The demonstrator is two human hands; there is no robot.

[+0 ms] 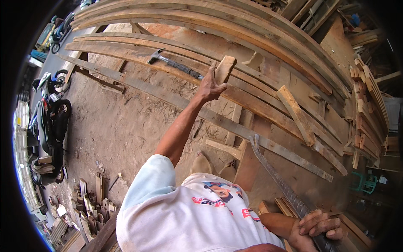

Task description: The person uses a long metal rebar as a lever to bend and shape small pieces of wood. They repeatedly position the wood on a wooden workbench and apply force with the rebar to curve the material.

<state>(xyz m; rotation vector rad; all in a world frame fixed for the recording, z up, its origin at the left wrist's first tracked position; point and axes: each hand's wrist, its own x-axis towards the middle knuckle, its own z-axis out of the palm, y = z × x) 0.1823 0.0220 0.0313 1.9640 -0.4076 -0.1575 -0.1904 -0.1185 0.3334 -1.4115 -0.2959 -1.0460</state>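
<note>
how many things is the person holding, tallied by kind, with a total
claw hammer: 1, in the left hand
short wood block: 1, in that same hand
long ridged steel bar: 1, gripped by the right hand
total: 3

I see no packages, signs or screens around me here. The only printed thing is the picture on my white shirt (pixel 197 210): a coloured figure in the middle of the chest with red lettering at each side of it, lying just below my chin in the lower middle of the view. It is bent by the lens, so I cannot make out its shape well.
</note>
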